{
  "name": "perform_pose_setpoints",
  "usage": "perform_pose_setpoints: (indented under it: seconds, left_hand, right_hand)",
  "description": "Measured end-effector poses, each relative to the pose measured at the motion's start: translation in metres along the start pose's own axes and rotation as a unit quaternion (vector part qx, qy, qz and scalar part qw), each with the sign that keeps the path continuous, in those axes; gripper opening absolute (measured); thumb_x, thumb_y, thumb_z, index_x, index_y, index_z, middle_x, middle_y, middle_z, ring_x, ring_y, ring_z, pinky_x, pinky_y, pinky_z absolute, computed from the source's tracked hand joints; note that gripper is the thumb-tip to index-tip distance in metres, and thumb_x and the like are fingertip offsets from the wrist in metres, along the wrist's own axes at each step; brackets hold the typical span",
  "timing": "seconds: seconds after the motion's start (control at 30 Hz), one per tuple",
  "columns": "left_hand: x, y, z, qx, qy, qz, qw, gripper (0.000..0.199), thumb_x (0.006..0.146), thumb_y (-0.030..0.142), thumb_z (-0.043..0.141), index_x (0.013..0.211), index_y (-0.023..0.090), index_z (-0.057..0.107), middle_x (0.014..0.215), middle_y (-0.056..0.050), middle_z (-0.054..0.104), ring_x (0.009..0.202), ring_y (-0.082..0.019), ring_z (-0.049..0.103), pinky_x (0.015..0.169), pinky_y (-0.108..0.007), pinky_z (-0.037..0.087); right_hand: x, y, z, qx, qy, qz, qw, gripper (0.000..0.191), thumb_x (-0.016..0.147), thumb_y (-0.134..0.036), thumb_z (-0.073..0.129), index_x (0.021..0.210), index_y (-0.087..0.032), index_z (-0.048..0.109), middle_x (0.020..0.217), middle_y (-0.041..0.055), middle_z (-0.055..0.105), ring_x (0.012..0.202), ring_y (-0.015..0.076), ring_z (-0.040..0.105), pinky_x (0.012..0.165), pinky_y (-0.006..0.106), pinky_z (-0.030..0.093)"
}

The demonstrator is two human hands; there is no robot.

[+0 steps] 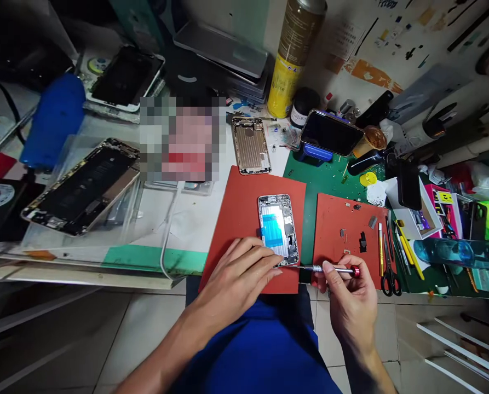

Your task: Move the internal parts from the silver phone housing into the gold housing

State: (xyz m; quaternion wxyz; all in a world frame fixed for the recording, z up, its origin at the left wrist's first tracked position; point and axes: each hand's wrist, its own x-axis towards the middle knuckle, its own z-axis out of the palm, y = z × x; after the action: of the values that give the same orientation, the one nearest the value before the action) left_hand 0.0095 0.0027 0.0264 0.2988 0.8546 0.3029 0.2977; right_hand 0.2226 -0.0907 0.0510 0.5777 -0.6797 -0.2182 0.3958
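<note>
Opened phone (ref. for all positions) lies interior up on red mat, near edge of bench; bright panel w/ blue patch fills L part of its interior, components run along R side. L hand rests over near L corner of phone, fingers extended and close together; can't tell if it grips the frame. R hand sits R of phone and holds screwdriver btwn thumb & fingers, red cap to R, shaft approx. level and pointing L along phone's near end. Tip is close to L fingertips; contact w/ phone can't be confirmed. 2nd red mat, R of phone, carries small parts, incl. black pc.. Scissors and yellow tweezers lie farther R of phone. Gold housing lies beyond phone, slightly L. Dark-screen phone leans on blue stand, beyond phone to R; spray can stands upright farther beyond. Larger opened handset lies well L of phone, tilted; white cable drops over bench edge btwn the 2.
</note>
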Motion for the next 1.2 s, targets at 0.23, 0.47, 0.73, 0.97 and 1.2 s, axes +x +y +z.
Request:
perform_pose_setpoints:
  seconds: [0.23,0.47,0.73,0.97,1.2]
  left_hand:
    - [0.020,0.017,0.011,-0.046,0.004,0.015,0.999,0.011,0.108,0.011,0.057,0.109,0.019,0.065,0.102,-0.002,0.074,0.099,-0.020,0.059,0.091,-0.037,0.048]
    - [0.046,0.038,0.045,-0.062,-0.004,0.013,0.998,0.015,0.107,0.008,0.056,0.107,0.020,0.064,0.100,-0.003,0.072,0.096,-0.019,0.061,0.089,-0.036,0.052]
    - [0.081,0.065,0.130,0.032,-0.017,-0.034,0.999,0.019,0.106,0.015,0.057,0.093,0.021,0.070,0.083,-0.003,0.068,0.082,-0.022,0.058,0.076,-0.038,0.043]
    - [0.091,0.073,0.151,0.086,-0.035,-0.060,0.994,0.018,0.105,0.016,0.061,0.091,0.022,0.071,0.080,-0.002,0.069,0.080,-0.024,0.057,0.079,-0.042,0.039]
    - [0.094,0.075,0.149,0.085,-0.041,-0.072,0.993,0.019,0.106,0.020,0.061,0.090,0.023,0.072,0.081,-0.001,0.073,0.079,-0.024,0.061,0.080,-0.042,0.039]
  right_hand:
    - [0.001,0.002,-0.008,0.048,-0.002,0.005,0.999,0.036,0.089,-0.034,0.088,0.100,-0.025,0.055,0.063,-0.0073,0.067,0.059,0.0139,0.069,0.063,0.026,0.057]
    - [-0.011,-0.002,-0.056,0.022,0.144,-0.059,0.988,0.037,0.089,-0.033,0.088,0.105,-0.024,0.055,0.068,-0.0071,0.068,0.060,0.0162,0.073,0.059,0.026,0.057]
    - [-0.022,0.007,-0.106,0.030,0.245,-0.093,0.965,0.036,0.088,-0.029,0.089,0.106,-0.024,0.057,0.074,-0.0047,0.071,0.061,0.0162,0.073,0.062,0.028,0.058]
    - [-0.018,0.014,-0.114,0.028,0.284,-0.037,0.958,0.040,0.088,-0.036,0.090,0.104,-0.024,0.055,0.061,-0.0071,0.069,0.057,0.0193,0.074,0.058,0.029,0.057]
    - [-0.014,0.013,-0.121,0.048,0.281,-0.062,0.956,0.033,0.088,-0.031,0.088,0.101,-0.023,0.059,0.077,-0.0018,0.078,0.057,0.0182,0.074,0.059,0.032,0.061]
